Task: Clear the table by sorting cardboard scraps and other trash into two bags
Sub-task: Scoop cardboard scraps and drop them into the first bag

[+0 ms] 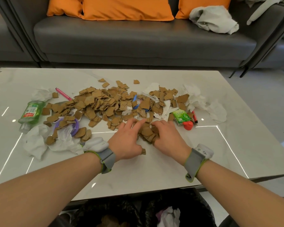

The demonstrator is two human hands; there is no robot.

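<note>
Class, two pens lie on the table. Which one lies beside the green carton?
The red pen, on the right side, close beside the green carton. The pink pen lies far to the left, nearer the plastic bottle.

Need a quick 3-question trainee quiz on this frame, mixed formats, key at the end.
1. True or false: the green bottle stands upright on the table.
2. What is heaped between the left hand and the right hand? A) tissues B) cardboard scraps C) pens
3. Fill in: white tissue shows inside the ____ bag below the table's near edge.

Key:
1. False; it lies on its side.
2. B.
3. Right; the right bag holds the tissue.
</note>
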